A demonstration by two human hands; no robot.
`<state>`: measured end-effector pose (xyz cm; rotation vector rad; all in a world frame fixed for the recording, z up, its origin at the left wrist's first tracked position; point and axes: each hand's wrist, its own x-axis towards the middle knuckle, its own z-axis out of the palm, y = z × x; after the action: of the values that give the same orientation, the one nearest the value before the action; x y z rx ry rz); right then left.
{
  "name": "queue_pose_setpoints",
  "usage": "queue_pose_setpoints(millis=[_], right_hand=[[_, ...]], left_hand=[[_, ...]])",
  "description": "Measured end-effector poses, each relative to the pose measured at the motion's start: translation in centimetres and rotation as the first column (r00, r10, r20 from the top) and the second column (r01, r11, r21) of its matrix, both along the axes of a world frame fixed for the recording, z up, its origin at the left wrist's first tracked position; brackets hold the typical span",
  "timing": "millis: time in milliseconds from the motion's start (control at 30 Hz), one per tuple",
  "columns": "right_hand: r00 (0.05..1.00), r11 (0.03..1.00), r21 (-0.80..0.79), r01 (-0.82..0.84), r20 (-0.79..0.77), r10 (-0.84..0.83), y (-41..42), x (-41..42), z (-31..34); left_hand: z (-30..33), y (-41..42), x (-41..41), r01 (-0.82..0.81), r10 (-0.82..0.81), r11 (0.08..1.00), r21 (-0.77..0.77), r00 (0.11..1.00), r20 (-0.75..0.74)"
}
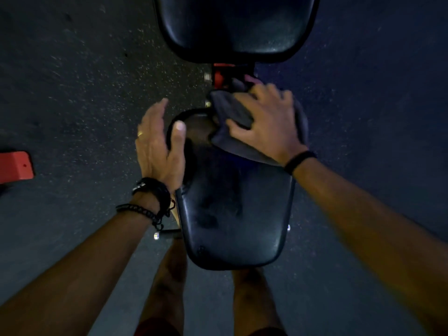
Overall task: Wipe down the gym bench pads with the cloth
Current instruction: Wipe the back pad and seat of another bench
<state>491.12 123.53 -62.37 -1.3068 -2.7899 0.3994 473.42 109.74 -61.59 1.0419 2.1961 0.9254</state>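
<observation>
While the head camera looks straight down in dim light, the right hand (264,122) lies spread on a dark cloth (232,110) at the far end of the near seat pad (232,214), its fingers splayed and fairly straight, pressing the cloth flat against the pad rather than curling round it, so that grip is apart; the cloth is bunched under the palm and spills over the pad's far right edge, with a fold showing to the left of the thumb. The left hand (157,146) rests at the far left corner of the same pad, its thumb lying on the pad's top surface and its fingers straight and extended beside the pad's left edge, so that grip is apart too and holds nothing. A ring shows on one finger of the left hand, dark bracelets (150,202) circle the left wrist, and a thin dark band (299,161) circles the right wrist. Beyond the seat pad, across a gap where a red frame part (221,76) shows, lies the larger black back pad (235,27). A red metal piece (15,166) sits on the dark speckled floor (84,69) well to the left. The person's bare legs (167,287) show below the near end of the pad
</observation>
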Motion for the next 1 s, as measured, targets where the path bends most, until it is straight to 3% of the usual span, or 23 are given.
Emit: queue_pose_setpoints(millis=[100, 200, 267, 333, 433, 500, 567, 633, 767, 833, 933, 1000], right_hand=[[0.937, 0.937, 0.007, 0.350, -0.009, -0.350, -2.1, 5.6, -0.2], [0.779, 0.779, -0.134, 0.612, -0.063, -0.623, -13.1, 8.6, 1.0], [0.775, 0.754, -0.195, 0.627, 0.053, -0.630, -21.4, 9.4, 3.1], [0.779, 0.752, -0.226, 0.619, 0.048, -0.626, -22.6, 9.1, 3.6], [0.695, 0.694, -0.144, 0.705, -0.052, -0.717, -11.4, 5.9, 1.2], [0.695, 0.699, -0.075, 0.711, -0.074, -0.715, -3.7, 4.2, -0.3], [0.722, 0.726, -0.075, 0.683, -0.082, -0.687, -2.6, 4.2, -0.8], [0.750, 0.755, -0.070, 0.652, -0.091, -0.655, -9.0, 6.2, 0.0], [0.788, 0.769, -0.190, 0.610, 0.044, -0.614, -22.7, 9.9, 2.9], [0.772, 0.757, -0.187, 0.626, 0.005, -0.636, -18.2, 8.5, 1.8], [0.750, 0.750, -0.007, 0.661, -0.023, -0.661, -6.4, 4.1, 0.2], [0.738, 0.738, 0.000, 0.674, -0.014, -0.674, -3.7, 3.2, -0.6]], left_hand=[[-0.5, 0.7, 1.8, 0.243, -0.268, 0.956, -0.162, 0.952, -0.151], [-1.3, 1.1, 2.9, 0.255, -0.347, 0.915, -0.314, 0.894, -0.285], [-1.5, 0.9, 3.0, 0.243, -0.348, 0.912, -0.329, 0.884, -0.311], [-1.6, 0.7, 3.0, 0.251, -0.357, 0.915, -0.315, 0.868, -0.345], [-1.9, 0.7, 3.3, 0.262, -0.365, 0.917, -0.300, 0.856, -0.367], [-2.0, 0.8, 3.2, 0.260, -0.367, 0.916, -0.306, 0.850, -0.377], [-1.9, 0.8, 3.1, 0.265, -0.374, 0.914, -0.308, 0.846, -0.381], [-1.6, 1.0, 3.2, 0.268, -0.376, 0.913, -0.308, 0.848, -0.375], [-1.5, 0.8, 3.2, 0.262, -0.382, 0.905, -0.336, 0.848, -0.367], [-1.7, 0.7, 3.2, 0.263, -0.387, 0.904, -0.338, 0.839, -0.382], [-1.9, 0.7, 3.2, 0.258, -0.381, 0.905, -0.338, 0.844, -0.378], [-2.0, 0.6, 3.1, 0.250, -0.376, 0.907, -0.339, 0.843, -0.385]])
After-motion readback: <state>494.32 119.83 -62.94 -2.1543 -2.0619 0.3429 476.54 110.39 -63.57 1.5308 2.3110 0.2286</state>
